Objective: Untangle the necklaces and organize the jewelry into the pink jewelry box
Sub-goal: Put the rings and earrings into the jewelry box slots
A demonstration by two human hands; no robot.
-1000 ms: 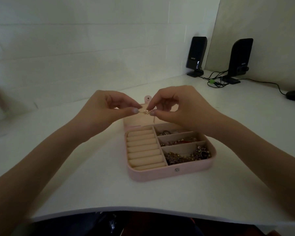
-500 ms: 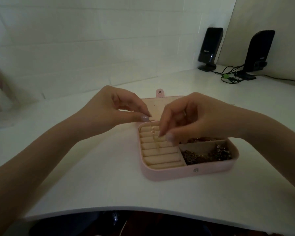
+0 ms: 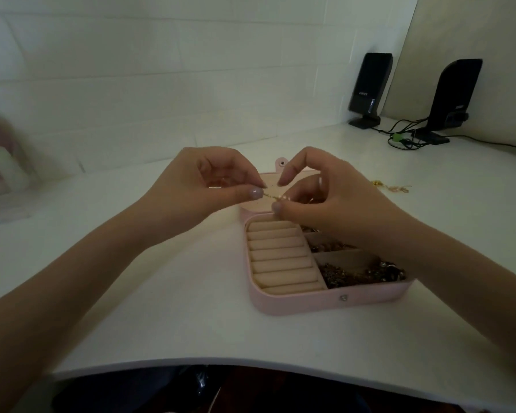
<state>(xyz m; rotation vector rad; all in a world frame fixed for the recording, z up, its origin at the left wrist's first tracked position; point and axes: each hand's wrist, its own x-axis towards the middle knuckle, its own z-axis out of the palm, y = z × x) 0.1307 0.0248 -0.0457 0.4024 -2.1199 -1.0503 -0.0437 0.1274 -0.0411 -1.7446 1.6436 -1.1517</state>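
The pink jewelry box (image 3: 304,302) lies open on the white desk, lid flat behind it. Its left half holds cream ring rolls (image 3: 280,254); the right compartments hold tangled gold chains and rings (image 3: 361,272). Just above the box's far edge, my left hand (image 3: 203,186) pinches one end of a thin gold chain (image 3: 276,198) between thumb and forefinger. My right hand (image 3: 325,195) pinches the other end with thumb and middle finger, its forefinger raised. The chain spans a short gap between the two hands. My right wrist hides part of the upper compartments.
A few loose gold pieces (image 3: 390,186) lie on the desk right of my right hand. Two black speakers (image 3: 370,87) (image 3: 456,96) with cables (image 3: 405,138) stand at the back right. A blurred pale object (image 3: 0,168) sits far left. The desk's front edge (image 3: 251,362) curves near me.
Half a second ago the chain hung down from my left hand over the ring rolls; now my right hand has come up and both hands hold it short and nearly level.
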